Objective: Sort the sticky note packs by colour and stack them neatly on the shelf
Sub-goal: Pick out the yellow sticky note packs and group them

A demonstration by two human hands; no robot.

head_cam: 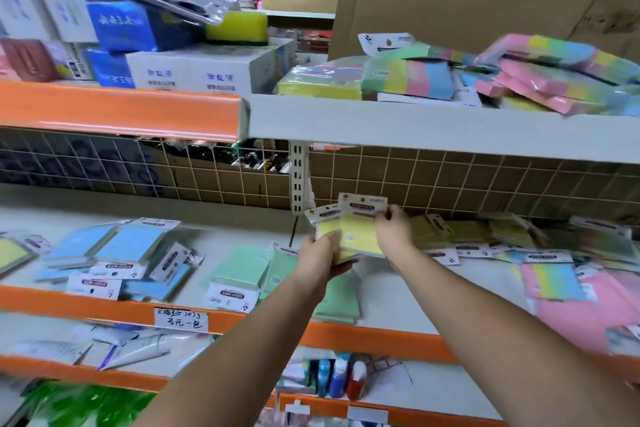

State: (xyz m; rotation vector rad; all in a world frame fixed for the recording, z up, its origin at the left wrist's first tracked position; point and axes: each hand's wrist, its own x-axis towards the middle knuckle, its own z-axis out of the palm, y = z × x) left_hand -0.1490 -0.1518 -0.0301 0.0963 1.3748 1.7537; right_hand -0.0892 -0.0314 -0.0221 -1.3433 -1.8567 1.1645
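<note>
My left hand (317, 258) grips a small stack of yellow sticky note packs (327, 230) above the middle shelf (398, 291). My right hand (393, 230) pinches another yellow pack (360, 234) by its upper right edge and holds it against the front of that stack. On the shelf lie blue packs (117, 253) at the left, green packs (242, 267) in the middle, more yellow packs (460, 232) at the back right, and pink and rainbow packs (568, 291) at the right.
The upper shelf (433, 128) carries a loose heap of rainbow packs (485, 76) and white and blue boxes (194, 69). A wire grid (450, 180) backs the middle shelf. A handwritten price tag (181, 319) hangs on the orange rail. Paint bottles (343, 380) stand on the shelf below.
</note>
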